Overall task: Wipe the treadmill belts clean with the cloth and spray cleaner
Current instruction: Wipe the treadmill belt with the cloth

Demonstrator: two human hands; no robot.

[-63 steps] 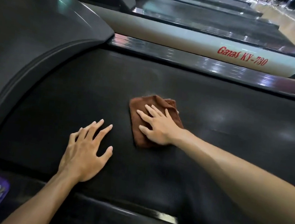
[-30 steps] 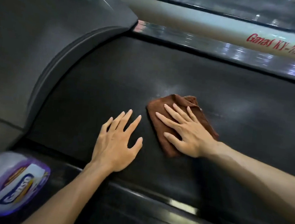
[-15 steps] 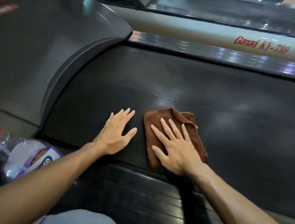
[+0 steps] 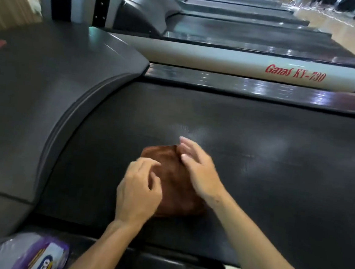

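Cloth [image 4: 175,185]: brown, rumpled, on black belt [image 4: 279,168], between both hands.

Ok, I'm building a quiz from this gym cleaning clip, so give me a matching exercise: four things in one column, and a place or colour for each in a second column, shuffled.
Things:
1. cloth
2. left hand
3. side rail
4. purple-labelled package

Descriptions:
A. silver-grey, with red lettering "KY-730"
B. bottom left corner, off the belt
C. brown, lying on the treadmill belt
D. fingers curled at the cloth's near-left edge

Pairs: 1-C, 2-D, 3-A, 4-B
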